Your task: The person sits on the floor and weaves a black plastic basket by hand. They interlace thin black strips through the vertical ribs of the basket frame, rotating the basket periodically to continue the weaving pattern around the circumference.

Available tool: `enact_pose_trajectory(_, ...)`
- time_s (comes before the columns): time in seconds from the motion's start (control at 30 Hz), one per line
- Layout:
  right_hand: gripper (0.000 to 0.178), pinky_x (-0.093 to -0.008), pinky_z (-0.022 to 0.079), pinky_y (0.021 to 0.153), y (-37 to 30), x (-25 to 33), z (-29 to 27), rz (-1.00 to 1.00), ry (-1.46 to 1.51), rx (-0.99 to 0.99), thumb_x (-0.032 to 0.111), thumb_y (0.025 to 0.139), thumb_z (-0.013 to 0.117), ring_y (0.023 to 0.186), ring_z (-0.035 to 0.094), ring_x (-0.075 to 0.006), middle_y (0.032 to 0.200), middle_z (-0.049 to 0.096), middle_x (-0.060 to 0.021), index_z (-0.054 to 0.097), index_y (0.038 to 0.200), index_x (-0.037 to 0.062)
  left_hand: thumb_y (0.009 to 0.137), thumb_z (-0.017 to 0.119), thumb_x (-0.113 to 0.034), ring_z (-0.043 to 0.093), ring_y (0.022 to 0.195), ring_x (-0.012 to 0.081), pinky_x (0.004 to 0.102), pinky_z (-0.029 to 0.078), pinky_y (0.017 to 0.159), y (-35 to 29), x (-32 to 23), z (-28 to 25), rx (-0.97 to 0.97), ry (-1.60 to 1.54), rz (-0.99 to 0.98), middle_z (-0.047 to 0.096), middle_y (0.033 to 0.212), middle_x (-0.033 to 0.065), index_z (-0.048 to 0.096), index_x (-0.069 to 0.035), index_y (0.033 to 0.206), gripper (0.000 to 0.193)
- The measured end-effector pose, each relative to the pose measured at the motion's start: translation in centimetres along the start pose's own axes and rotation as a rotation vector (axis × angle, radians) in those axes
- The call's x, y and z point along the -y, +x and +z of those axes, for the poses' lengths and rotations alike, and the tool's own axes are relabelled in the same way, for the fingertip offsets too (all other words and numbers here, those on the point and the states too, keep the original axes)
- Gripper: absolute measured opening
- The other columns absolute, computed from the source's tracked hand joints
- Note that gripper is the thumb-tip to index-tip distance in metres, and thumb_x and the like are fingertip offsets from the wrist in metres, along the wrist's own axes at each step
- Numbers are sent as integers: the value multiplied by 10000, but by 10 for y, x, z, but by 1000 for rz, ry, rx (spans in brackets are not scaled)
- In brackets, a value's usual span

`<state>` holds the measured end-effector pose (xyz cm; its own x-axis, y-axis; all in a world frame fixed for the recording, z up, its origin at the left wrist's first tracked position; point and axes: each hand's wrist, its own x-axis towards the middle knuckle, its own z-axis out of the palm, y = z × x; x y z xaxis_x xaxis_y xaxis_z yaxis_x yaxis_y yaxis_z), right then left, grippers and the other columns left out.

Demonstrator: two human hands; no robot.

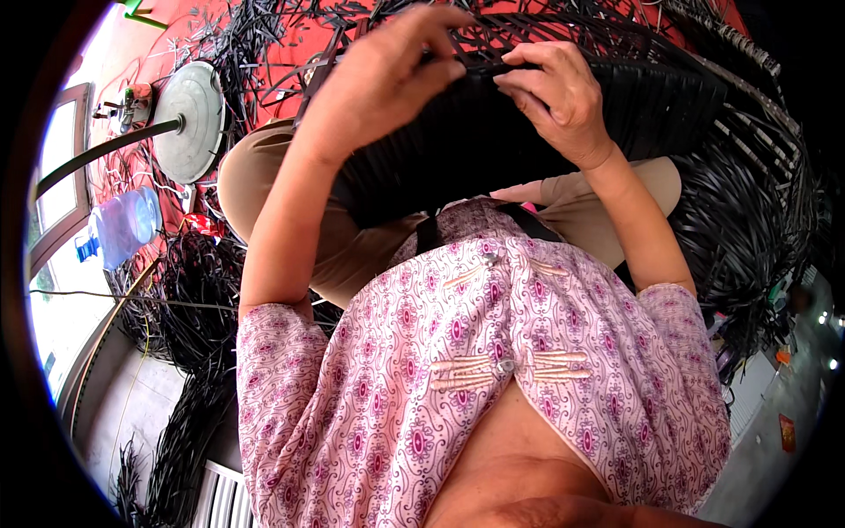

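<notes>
We see the person sitting with legs bent outward, and the black basket point(493, 145) lies across the lap, between the two knees in beige trousers point(257, 180). We think it is put there because the legs can carry its weight and keep it from turning, so both hands are free for the upper edge. The left hand point(383, 88) is raised over the far edge of the basket, with its fingers curved; it is a little blurred, and we cannot tell if a strip is between its fingers and thumb. The right hand point(563, 101) is just beside, also at this edge, with its fingers bent toward the left one; it may be pinching something thin, but the dark colour hides it, so here also we cannot tell. Probably the hands are near each other because the work is at one small place. Thin black strips stick out loosely beyond the edge point(607, 33), perhaps because they are not yet fixed. On our right side a thick bundle of black strips point(735, 229) lies near the knee, and on the left there is another pile point(198, 295); we suppose they are kept within easy reach. The grey round base point(189, 123) and the clear water bottle point(128, 229) stay aside, outside the knees.
</notes>
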<state>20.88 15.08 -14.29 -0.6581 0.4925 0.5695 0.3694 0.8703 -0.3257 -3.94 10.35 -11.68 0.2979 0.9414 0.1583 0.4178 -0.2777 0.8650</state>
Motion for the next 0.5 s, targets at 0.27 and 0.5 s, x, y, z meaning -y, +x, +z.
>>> enact_pose_trajectory(0.27,112,-231,507,822,-11,2,-13,527,501,-396,49,929,666,913,643,-102,989,695,-42,698,1030,12,929,604,-173,602,849,192,299,400,814,-70,-83,-93,-701,-79,183,622,893,66,577,-25,1219,326)
enact_pose_trajectory(0.5,120,-213,500,753,-39,16,-22,763,427,-450,46,943,657,839,615,-59,981,694,-32,690,1041,-13,934,599,-375,617,976,274,494,260,1035,-113,-147,-128,-273,-91,431,647,939,92,510,-101,1237,418)
